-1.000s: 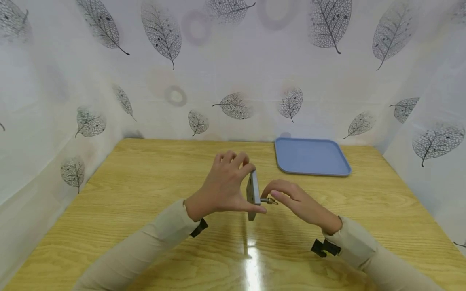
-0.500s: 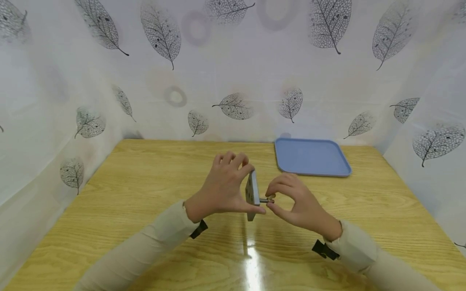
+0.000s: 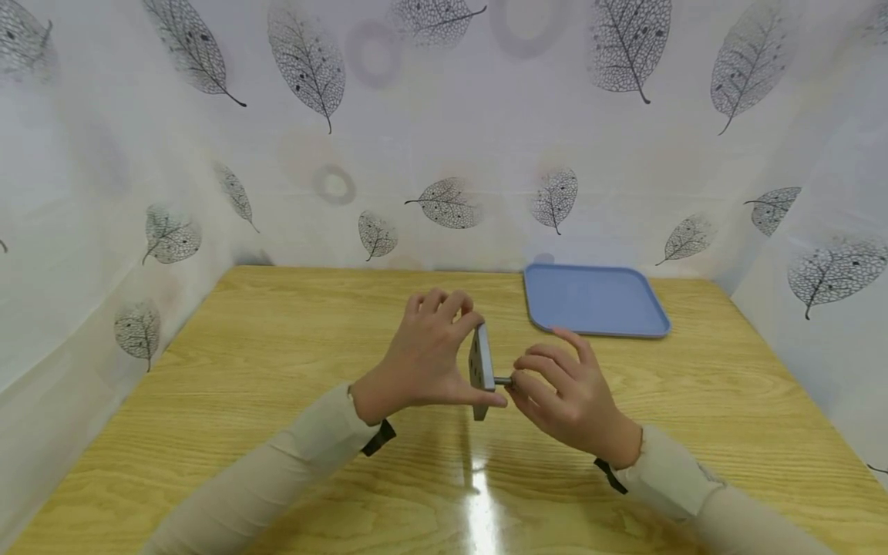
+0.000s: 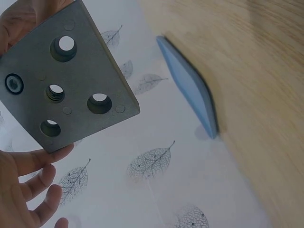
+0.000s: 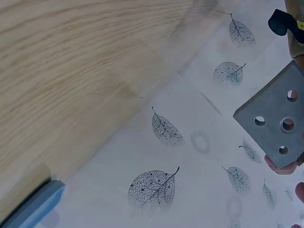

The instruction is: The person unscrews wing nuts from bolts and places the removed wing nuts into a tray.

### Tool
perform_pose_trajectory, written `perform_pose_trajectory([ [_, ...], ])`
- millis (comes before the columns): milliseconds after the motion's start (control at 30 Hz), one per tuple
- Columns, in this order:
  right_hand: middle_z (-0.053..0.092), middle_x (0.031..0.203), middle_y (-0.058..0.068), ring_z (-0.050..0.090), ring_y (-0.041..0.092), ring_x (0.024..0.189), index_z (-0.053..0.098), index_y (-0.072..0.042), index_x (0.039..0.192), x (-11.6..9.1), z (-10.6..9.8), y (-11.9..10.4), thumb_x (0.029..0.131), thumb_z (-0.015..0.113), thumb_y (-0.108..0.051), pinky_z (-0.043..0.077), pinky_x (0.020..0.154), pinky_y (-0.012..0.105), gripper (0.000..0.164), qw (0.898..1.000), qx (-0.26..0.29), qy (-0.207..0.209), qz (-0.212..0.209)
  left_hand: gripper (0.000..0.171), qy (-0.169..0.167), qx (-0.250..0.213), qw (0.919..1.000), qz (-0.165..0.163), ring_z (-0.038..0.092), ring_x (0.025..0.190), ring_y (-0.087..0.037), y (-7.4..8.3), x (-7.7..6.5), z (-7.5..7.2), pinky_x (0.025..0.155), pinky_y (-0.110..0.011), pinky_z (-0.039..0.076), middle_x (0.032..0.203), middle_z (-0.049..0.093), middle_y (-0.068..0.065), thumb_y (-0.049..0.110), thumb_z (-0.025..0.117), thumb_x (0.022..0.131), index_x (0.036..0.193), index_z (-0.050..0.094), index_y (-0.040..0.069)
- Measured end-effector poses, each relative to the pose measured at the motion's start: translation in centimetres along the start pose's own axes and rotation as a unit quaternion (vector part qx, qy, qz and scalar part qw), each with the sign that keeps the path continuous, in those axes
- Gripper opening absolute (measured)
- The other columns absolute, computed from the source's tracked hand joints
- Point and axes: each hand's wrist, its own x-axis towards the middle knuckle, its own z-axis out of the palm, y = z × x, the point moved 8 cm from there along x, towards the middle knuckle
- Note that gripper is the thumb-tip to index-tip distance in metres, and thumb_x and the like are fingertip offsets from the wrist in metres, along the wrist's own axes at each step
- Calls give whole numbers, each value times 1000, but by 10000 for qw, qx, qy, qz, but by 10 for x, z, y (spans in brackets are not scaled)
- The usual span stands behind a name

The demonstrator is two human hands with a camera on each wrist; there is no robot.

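Note:
My left hand (image 3: 426,354) holds a grey metal plate (image 3: 484,358) upright above the table, thumb on the lower edge and index finger on the top. Several round holes run through the plate (image 4: 90,59) in the left wrist view, and a round bolt head (image 4: 14,83) sits in one near its edge. From the plate's right face a metal bolt (image 3: 502,381) sticks out sideways. My right hand (image 3: 572,397) pinches the bolt's free end between thumb and fingers, hiding its tip. In the right wrist view the plate (image 5: 270,102) shows its other face.
A blue tray (image 3: 597,301) lies at the back right of the wooden table (image 3: 312,331). A white curtain with a leaf print (image 3: 444,139) stands behind the table and along both sides. Dark straps are on both wrists.
My right hand has come from bent fingers beside the bolt to a pinch on its end, covering the brass-coloured part seen there earlier. My left hand and the plate have hardly moved.

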Motion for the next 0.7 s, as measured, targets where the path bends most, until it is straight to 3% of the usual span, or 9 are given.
perform_pose_trajectory([
  [133,63,86,8,59,25,82,63,-7,82,0,4,7,93,53,-29,40,87,52,26,9966,632,-310,430,86,-1,-32,10000,30,39,90,-19,0,0,0,81,-39,34,103,48,0,85,65,45,99,61,17],
  [200,62,93,7,57,23,88,63,-7,91,-2,9,16,96,49,-34,38,88,47,31,9840,1312,-671,1004,86,16,-18,10000,65,39,89,-19,1,0,0,80,-39,33,103,47,1,85,65,46,99,61,17],
  [267,61,99,5,55,20,94,63,-8,99,-7,15,25,98,47,-31,39,89,41,28,9596,2036,-1042,1640,86,38,-9,9999,95,39,89,-19,1,0,0,79,-39,33,103,47,1,85,65,46,99,61,17],
  [367,60,104,0,54,13,94,61,-14,107,-16,25,33,98,48,-18,41,86,33,16,9126,2862,-1659,2402,86,59,-19,9999,109,39,88,-18,2,-1,1,78,-38,33,102,47,1,85,65,46,99,61,17],
  [467,62,102,-1,55,9,87,61,-15,108,-23,34,35,95,48,-3,45,80,30,22,8654,3516,-2146,2852,86,67,-48,9999,111,38,88,-18,2,-1,1,79,-38,32,101,47,1,85,65,46,99,61,17],
  [567,63,97,1,55,8,77,61,-13,108,-29,41,36,96,45,0,46,73,28,24,8227,4022,-2445,3189,86,94,-81,9998,127,38,88,-18,2,0,0,79,-38,32,101,47,1,85,66,46,98,61,17],
  [633,64,93,2,55,8,75,62,-12,107,-33,44,36,96,45,-1,47,71,27,23,8040,4216,-2526,3346,86,104,-98,9998,131,38,88,-19,3,0,0,79,-39,33,101,47,1,84,67,45,98,61,17],
  [700,64,91,4,55,7,73,62,-12,106,-35,45,37,95,47,-2,48,68,27,21,7979,4278,-2535,3406,86,104,-105,9998,135,39,88,-19,3,0,0,79,-39,33,101,47,0,83,67,45,98,61,16],
])
